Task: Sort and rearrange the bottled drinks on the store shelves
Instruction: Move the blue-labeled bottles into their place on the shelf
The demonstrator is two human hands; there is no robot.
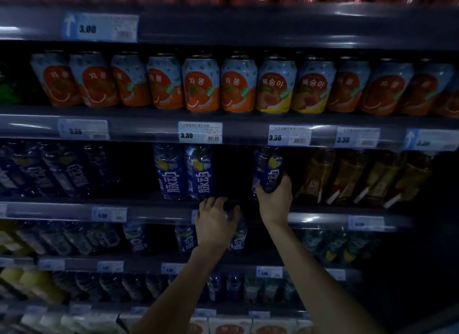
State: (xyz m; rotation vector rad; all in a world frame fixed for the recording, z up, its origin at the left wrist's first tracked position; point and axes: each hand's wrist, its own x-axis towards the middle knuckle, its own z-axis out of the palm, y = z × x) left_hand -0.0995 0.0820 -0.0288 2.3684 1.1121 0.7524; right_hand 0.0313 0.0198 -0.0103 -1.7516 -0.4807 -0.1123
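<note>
My right hand (274, 199) grips the lower part of a blue-labelled drink bottle (268, 167), held upright in the gap of the third shelf. Two matching blue bottles (185, 173) stand to its left on that shelf. My left hand (214, 225) is closed around the cap end of another blue bottle (238, 234) in front of the shelf edge below. Between the two standing bottles and the held one is a dark gap.
Orange and peach cans (201, 85) fill the shelf above. Amber bottles (347, 177) stand right of the held bottle, dark-blue bottles (49, 172) at the left. Price-tag rails (200, 132) run along each shelf edge. Lower shelves hold more bottles and cartons.
</note>
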